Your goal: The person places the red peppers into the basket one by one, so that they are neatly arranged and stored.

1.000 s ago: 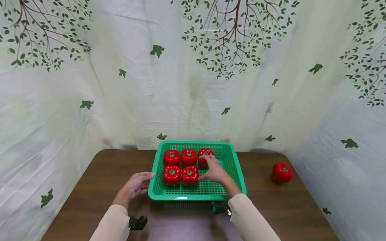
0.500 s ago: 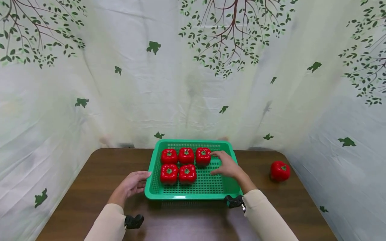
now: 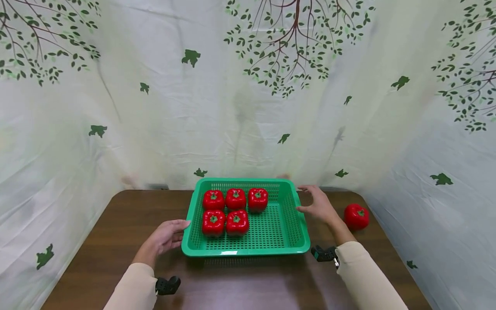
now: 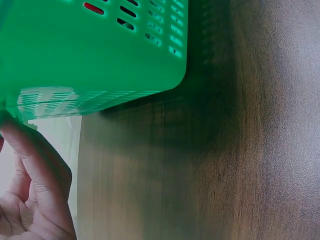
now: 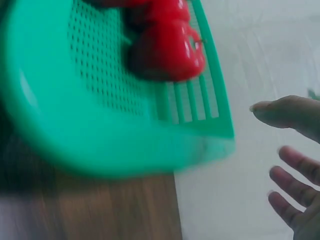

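Observation:
A green plastic basket (image 3: 267, 249) with perforated walls stands on the table, holding several red bell peppers in two rows at its left. My left hand (image 3: 164, 237) holds the basket's left rim; in the left wrist view its fingers (image 4: 42, 170) reach up to the rim. Just outside the right rim is my right hand (image 3: 319, 206), its thumb and fingers spread with nothing between them. Another red bell pepper (image 3: 356, 216) lies on the table to the right of that hand. The right wrist view is blurred and shows the same hand (image 5: 300, 165) apart from the basket.
The brown wooden table (image 3: 240, 284) has rounded far corners. Behind it and at its sides hangs a pale curtain (image 3: 217, 107) printed with branches and leaves. Dark wrist cameras sit on both sleeves.
My right hand has let go of the bell pepper at the back row's right end and moved right, out over the basket's rim. The left hand stays at the left rim.

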`<state>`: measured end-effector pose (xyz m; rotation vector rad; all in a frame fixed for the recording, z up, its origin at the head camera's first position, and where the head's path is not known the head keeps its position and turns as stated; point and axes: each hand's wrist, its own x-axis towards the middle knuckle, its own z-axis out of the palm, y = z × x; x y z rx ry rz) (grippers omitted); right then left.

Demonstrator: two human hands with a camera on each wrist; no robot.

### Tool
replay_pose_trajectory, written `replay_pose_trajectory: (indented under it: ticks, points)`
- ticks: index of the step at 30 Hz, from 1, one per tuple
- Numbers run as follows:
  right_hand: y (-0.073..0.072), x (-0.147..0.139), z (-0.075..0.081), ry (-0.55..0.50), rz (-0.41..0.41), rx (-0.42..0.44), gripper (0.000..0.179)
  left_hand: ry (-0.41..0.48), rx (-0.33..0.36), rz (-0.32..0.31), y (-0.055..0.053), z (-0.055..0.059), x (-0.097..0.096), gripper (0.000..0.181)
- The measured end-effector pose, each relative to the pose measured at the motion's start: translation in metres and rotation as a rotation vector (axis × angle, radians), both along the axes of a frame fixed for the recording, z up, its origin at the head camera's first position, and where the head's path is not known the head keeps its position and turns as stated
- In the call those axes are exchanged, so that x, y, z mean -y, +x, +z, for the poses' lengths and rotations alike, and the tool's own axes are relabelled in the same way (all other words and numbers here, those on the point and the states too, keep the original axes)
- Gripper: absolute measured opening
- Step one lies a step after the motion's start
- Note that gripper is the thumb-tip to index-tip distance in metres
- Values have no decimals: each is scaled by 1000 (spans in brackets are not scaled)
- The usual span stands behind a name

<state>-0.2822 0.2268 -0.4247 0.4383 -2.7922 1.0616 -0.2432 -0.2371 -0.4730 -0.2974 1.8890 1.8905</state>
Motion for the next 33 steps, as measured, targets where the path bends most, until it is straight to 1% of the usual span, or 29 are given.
replay_pose_trajectory:
  ticks: [3, 6, 11, 17, 21, 25, 33]
  points:
    - [-1, -18, -1, 20, -8, -24, 60, 5, 2, 0, -1, 1, 0, 43]
    - [0, -35, -4, 32, -27, -17, 61, 1, 6, -14, 1, 1, 1, 45]
    - [3, -61, -7, 20, -72, 48, 65, -20, -10, -38, 2, 4, 5, 47]
    - [6, -93, -6, 37, -103, 100, 67, 3, -7, -71, 1, 5, 5, 44]
    - [5, -110, -7, 51, -103, 126, 68, 15, -5, -65, 1, 4, 4, 43]
    - [7, -124, -11, 63, -109, 156, 69, 21, 3, -60, 1, 3, 4, 42]
    - [13, -146, -18, -10, -179, 277, 77, -3, -7, -55, 1, 4, 5, 42]
